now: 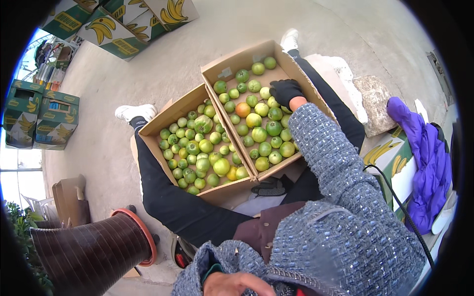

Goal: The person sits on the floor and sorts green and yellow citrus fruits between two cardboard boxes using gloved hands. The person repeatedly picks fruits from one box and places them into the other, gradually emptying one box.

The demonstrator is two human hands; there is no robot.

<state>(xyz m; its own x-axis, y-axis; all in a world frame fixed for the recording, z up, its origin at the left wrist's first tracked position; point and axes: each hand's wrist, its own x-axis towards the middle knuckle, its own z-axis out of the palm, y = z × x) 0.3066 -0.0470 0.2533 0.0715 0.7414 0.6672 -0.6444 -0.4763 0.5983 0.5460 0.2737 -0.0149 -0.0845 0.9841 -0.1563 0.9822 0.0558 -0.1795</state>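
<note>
Two open cardboard boxes [270, 50] rest side by side between my outstretched legs, both holding many green tomatoes [203, 124] with a few yellowish or orange ones. My right hand [286, 92], in a black glove, reaches into the upper part of the right box, fingers curled down among the tomatoes; what they hold is hidden. My bare left hand [236, 282] is low at the bottom edge near my lap, a finger bent, its fingertips cut off by the frame.
Banana cartons [116, 32] are stacked at the back, with more [57, 118] at left. A brown pot [91, 241] lies sideways at lower left. On my right are stone blocks [370, 103], a purple jacket [417, 158] on a carton and a black cable [405, 212].
</note>
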